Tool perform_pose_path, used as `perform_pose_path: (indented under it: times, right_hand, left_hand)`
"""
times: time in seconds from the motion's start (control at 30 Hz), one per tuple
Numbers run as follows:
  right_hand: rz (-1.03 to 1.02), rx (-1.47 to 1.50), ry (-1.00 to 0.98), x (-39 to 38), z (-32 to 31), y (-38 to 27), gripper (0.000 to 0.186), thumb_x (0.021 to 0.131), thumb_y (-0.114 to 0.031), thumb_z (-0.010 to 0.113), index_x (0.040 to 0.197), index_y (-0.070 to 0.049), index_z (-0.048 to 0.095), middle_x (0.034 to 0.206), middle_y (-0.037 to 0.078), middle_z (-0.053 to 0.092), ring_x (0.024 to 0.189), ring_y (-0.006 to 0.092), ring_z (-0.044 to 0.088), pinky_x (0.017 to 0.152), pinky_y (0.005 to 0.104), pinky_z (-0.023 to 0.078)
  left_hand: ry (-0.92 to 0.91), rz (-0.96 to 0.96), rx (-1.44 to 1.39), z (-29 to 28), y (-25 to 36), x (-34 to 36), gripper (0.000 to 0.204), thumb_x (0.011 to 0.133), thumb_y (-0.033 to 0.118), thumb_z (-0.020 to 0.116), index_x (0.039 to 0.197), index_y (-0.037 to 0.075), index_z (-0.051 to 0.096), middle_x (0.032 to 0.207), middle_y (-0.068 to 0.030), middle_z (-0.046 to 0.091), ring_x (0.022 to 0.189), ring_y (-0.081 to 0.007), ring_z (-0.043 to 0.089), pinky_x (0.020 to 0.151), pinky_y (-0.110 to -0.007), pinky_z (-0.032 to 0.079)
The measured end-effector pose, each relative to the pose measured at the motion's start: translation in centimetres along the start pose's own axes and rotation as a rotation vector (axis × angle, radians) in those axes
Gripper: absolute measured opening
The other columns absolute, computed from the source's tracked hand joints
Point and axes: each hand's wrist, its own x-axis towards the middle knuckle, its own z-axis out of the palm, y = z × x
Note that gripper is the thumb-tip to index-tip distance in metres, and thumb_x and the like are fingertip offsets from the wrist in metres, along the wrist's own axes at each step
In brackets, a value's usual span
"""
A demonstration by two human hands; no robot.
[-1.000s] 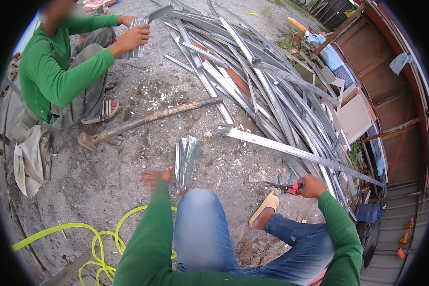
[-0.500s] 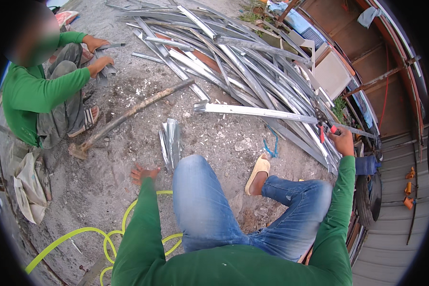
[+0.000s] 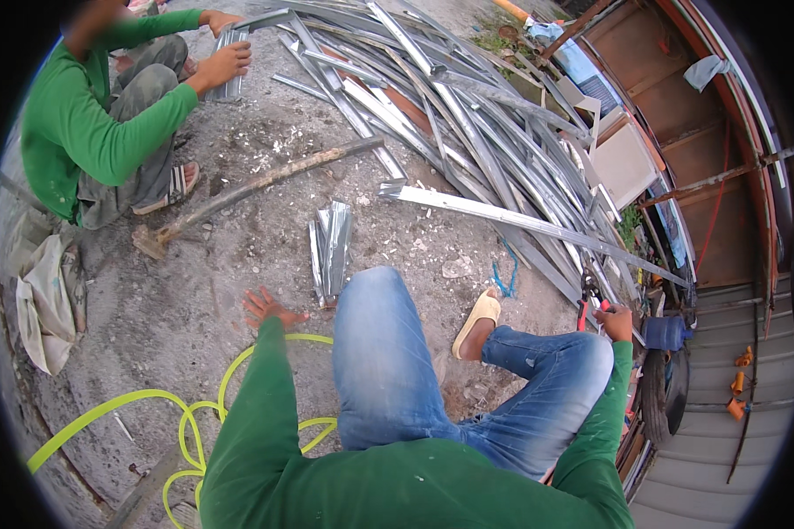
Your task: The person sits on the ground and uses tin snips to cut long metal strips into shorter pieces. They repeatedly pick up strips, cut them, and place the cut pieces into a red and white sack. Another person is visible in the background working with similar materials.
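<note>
My right hand [image 3: 617, 323] grips a pair of red-handled tin snips [image 3: 582, 314]. They sit close to the right end of the scrap pile, beside my bent right knee. A long silvery metal channel [image 3: 503, 213] slants over the pile, its far part beyond the snips. My left hand [image 3: 271, 309] is open, fingers spread, low over the gritty ground or touching it; which, I cannot tell. A short bundle of cut metal channels [image 3: 331, 251] lies just beyond it, next to my left knee.
The large pile of metal channels [image 3: 468, 115] spreads ahead and right. A wooden-handled tool [image 3: 265, 187] lies left of centre. Another person in green sleeves [image 3: 115, 132] squats at far left with metal pieces. A yellow-green hose [image 3: 185, 414] loops near my left arm; a blue jug [image 3: 666, 333] stands right.
My right hand and the snips have come down toward me, away from the slanting channel. My left hand remains spread. The other person's hands have shifted right with folded metal pieces.
</note>
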Motion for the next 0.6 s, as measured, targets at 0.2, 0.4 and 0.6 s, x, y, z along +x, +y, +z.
perform_pose_path:
  times: [0.2, 0.4, 0.6]
  right_hand:
    - [0.023, 0.316, 0.008, -0.1, 2.7, -4.8, 0.026, 0.081, -0.021, 0.086, 0.079, 0.0, 0.071, 0.066, 0.005, 0.067, 0.054, 0.0114, 0.058, 0.052, 0.0305, 0.045]
    - [-0.185, 0.165, -0.048, -0.8, 4.7, -11.3, 0.029, 0.081, -0.026, 0.087, 0.077, -0.003, 0.071, 0.066, 0.005, 0.067, 0.056, 0.0121, 0.058, 0.054, 0.0311, 0.045]
    - [-0.278, 0.073, -0.471, -4.6, 3.5, -21.6, 0.033, 0.078, -0.029, 0.092, 0.085, -0.003, 0.073, 0.067, 0.002, 0.067, 0.06, 0.0098, 0.06, 0.058, 0.0294, 0.047]
  left_hand:
    - [-0.01, 0.03, -0.078, -0.7, -0.1, -1.3, 0.169, 0.051, 0.067, 0.097, 0.167, 0.017, -0.015, 0.171, -0.023, -0.024, 0.157, -0.0428, -0.026, 0.122, -0.072, 0.001]
    - [0.008, 0.042, -0.133, -0.1, -1.0, -0.7, 0.167, 0.052, 0.066, 0.097, 0.167, 0.018, -0.014, 0.17, -0.0231, -0.026, 0.156, -0.0429, -0.026, 0.122, -0.072, 0.0]
    - [0.002, 0.018, -0.1, -0.5, -0.2, -0.6, 0.165, 0.053, 0.067, 0.096, 0.168, 0.018, -0.012, 0.17, -0.0235, -0.026, 0.157, -0.0432, -0.025, 0.122, -0.072, 0.001]
